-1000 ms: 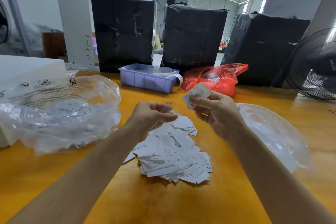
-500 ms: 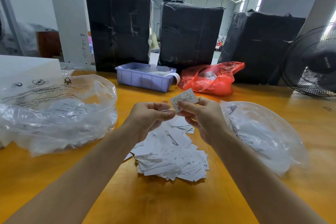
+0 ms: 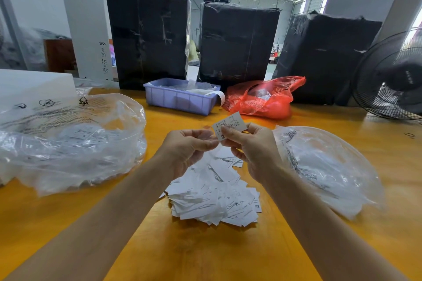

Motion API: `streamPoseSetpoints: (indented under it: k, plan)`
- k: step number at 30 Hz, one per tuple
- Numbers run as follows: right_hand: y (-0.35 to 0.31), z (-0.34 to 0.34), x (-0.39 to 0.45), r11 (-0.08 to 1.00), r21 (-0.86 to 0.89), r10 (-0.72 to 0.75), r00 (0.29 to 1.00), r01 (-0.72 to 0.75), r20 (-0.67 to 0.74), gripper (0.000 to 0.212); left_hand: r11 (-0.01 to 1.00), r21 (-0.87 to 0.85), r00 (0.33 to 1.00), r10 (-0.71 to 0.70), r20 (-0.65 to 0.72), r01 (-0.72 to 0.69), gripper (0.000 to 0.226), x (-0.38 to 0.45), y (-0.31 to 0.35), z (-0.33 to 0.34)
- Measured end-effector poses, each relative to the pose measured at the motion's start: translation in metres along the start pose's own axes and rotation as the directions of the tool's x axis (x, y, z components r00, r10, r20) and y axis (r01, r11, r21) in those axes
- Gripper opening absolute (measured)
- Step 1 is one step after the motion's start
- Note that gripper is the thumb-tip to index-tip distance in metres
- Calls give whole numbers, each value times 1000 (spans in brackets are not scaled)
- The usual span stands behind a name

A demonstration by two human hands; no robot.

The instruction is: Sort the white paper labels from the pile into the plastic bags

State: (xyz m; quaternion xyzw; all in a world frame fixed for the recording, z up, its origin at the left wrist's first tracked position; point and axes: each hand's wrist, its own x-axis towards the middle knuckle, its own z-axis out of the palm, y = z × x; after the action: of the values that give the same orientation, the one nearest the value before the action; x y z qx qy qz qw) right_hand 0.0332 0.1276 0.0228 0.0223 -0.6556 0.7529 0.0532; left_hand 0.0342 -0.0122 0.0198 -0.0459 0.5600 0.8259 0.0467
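Note:
A loose pile of white paper labels (image 3: 217,196) lies on the yellow table in front of me. Above it my right hand (image 3: 253,150) pinches one white label (image 3: 229,124) marked XS between thumb and fingers. My left hand (image 3: 189,146) has its fingers curled, and its fingertips meet the lower corner of that same label. A large clear plastic bag (image 3: 68,143) with some labels inside lies to the left. A second clear plastic bag (image 3: 326,166) lies to the right of my right hand.
At the back of the table (image 3: 228,253) stand a lilac plastic bin (image 3: 180,98) and a red plastic bag (image 3: 262,98). Three black wrapped bales (image 3: 148,36) rise behind them. A black fan (image 3: 392,80) is at the far right, a white box (image 3: 34,82) at the far left.
My right hand has brought the held label left and closer, toward my left hand. The left fingertips, apart from it a second ago, now meet its lower corner.

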Motion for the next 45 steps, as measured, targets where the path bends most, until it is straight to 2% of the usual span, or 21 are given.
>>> streamPoseSetpoints:
  k: [6,9,11,15,26,36,45]
  plan:
    - [0,0,2,999,-39,39,998,-37,56,18,999,-36,1000,-7,-10,6,22,-1,2,-1]
    - [0,-4,4,994,-101,57,996,-50,68,18,999,49,999,5,-37,-3,28,0,3,-4]
    - [0,-6,5,994,-101,34,998,-29,49,17,994,110,998,10,-64,-3,30,0,3,-6]
    - [0,-6,5,997,-72,-20,999,22,29,15,997,82,1000,9,-28,-7,44,0,1,-5]
    - [4,-3,6,986,-118,-122,992,121,-5,19,998,61,1000,29,4,-29,35,-2,1,-2]
    - [3,-3,5,990,-80,-114,993,114,2,16,999,33,999,33,-9,-33,15,-1,0,-4]
    - [5,-1,4,992,-42,-116,993,116,-12,13,993,99,998,65,-5,-65,11,1,-2,-4]
